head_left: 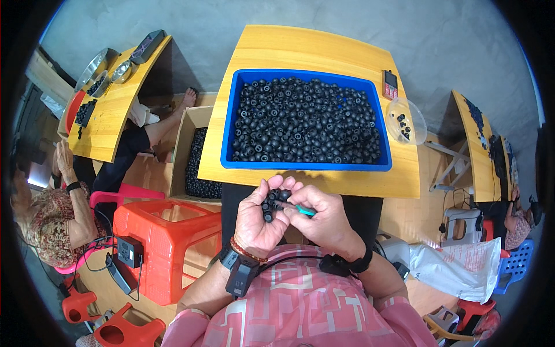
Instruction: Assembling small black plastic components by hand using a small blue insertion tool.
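My left hand (253,218) is cupped palm up just off the table's near edge, holding several small black round parts (268,206) with holes in them. My right hand (329,218) pinches a small tool with a green handle (306,211), its front end reaching to the black parts in the left palm. The tip is too small to make out. Beyond both hands, a blue tray (312,167) full of the same black parts (303,124) sits on the yellow table (312,49).
On the table's right are a clear round lid (419,124) with a few black parts and a phone (390,85). A carton (184,141) of black parts and a red stool (147,231) stand left. People sit at tables on both sides. A white bag (457,266) lies right.
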Available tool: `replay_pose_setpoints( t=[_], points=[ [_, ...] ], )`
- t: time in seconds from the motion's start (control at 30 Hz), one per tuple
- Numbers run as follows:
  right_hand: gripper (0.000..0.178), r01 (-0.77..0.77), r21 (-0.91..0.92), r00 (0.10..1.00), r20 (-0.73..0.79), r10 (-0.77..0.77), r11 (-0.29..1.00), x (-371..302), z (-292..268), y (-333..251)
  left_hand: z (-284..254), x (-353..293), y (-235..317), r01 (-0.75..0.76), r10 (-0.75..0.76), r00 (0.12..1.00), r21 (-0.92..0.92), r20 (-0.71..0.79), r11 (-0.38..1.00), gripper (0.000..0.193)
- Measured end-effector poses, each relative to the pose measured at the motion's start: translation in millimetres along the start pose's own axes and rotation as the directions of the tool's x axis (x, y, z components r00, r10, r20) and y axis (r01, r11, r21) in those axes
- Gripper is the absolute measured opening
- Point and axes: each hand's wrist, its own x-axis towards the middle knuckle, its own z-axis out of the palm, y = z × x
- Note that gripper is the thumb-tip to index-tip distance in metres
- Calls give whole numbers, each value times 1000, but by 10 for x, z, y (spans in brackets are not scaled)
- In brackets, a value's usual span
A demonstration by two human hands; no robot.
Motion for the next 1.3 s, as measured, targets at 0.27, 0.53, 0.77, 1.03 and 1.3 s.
replay_pose_setpoints(
  t=[0.27, 0.53, 0.77, 1.03, 1.3],
  points=[
    [12, -39, 458, 975, -178, 135, 888, 30, -77, 115, 53, -65, 76, 101, -86, 991, 153, -101, 983, 31],
    [30, 452, -336, 833, -171, -526, 826, 54, -29, 81, 116, -162, 40, 157, -182, 983, 356, 37, 921, 19],
    [32, 100, 202, 977, -204, -58, 974, -52, -70, 3, 134, -163, 121, 125, -201, 973, 464, 117, 877, 23],
    [23, -57, 247, 993, 117, 29, 967, 30, -181, 55, 79, -149, 143, 227, -311, 942, 441, 126, 868, 26],
    [21, 50, 200, 997, -65, -38, 979, 9, -62, -4, 103, -163, 148, 196, -249, 967, 447, 62, 873, 20]
  ],
)
